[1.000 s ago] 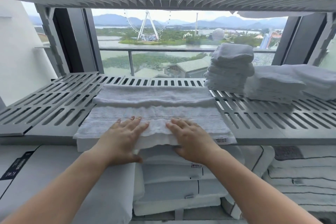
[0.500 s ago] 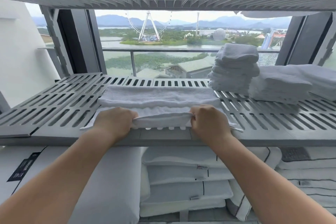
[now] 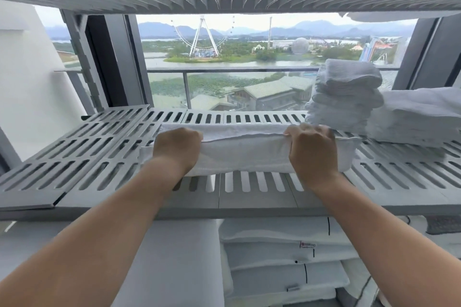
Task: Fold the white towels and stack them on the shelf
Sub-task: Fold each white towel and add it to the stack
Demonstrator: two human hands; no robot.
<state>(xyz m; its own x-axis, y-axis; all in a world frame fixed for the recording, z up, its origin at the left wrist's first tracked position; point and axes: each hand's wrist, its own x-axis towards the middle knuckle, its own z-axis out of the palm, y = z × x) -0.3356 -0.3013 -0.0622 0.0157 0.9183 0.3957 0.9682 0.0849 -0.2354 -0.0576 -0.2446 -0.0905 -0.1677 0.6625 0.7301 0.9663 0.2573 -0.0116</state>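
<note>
The white towel (image 3: 245,154) lies folded lengthwise on the slatted grey shelf (image 3: 82,154), near its front edge. Your left hand (image 3: 178,151) is closed over its left end; your right hand (image 3: 313,151) is closed over the upper fold near its right end. Two stacks of folded towels (image 3: 345,97) stand just beside it, at the shelf's right rear. Folded bedding (image 3: 279,262) fills the tier below.
</note>
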